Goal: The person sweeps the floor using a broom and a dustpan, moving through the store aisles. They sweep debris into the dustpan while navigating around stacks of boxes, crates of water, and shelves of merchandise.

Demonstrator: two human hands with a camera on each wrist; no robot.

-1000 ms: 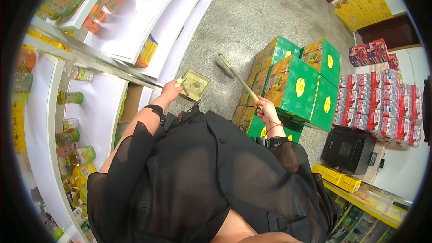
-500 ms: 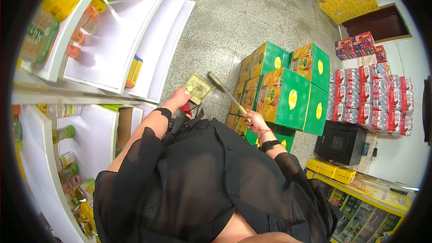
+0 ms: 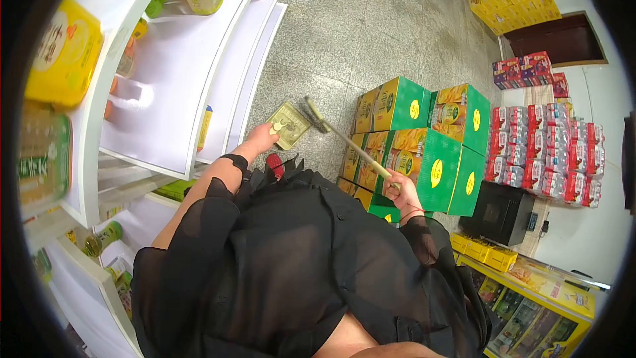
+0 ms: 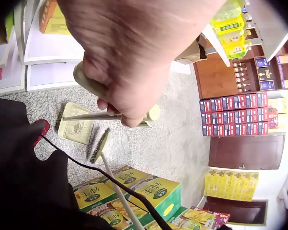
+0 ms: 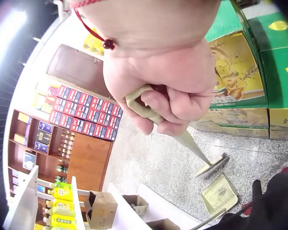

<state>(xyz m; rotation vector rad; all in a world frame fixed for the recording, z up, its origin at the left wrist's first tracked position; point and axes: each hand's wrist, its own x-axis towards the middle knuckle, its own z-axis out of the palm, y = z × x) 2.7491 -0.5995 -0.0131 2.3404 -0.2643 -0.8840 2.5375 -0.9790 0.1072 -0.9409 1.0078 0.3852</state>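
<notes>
In the head view my left hand [image 3: 264, 136] grips the top of a long-handled dustpan, seen from above. Its pale yellow pan [image 4: 77, 132] lies on the floor near my feet, its handle rising to that hand [image 4: 127, 57]. Curled fingers of my right hand [image 3: 401, 192] hold the looped end of a pale broom handle [image 3: 361, 154]. In the right wrist view this hand [image 5: 163, 88] has the handle slanting down away from it. The bristled broom head [image 5: 213, 165] is on the floor, close beside the pan's open edge.
White shelves [image 3: 179, 93] with bottles stand close on my left. Stacked green and yellow cartons [image 3: 427, 159] are close by on the right. Farther right are shrink-wrapped packs [image 3: 540, 149], a black box-shaped appliance [image 3: 497, 215] and a glass display case [image 3: 530, 311]. Speckled grey floor [image 3: 324, 33] stretches ahead.
The broom head has swung in from apart to close beside the dustpan's edge. My right hand has shifted slightly back and right. The left hand keeps its hold; the head view has turned a little.
</notes>
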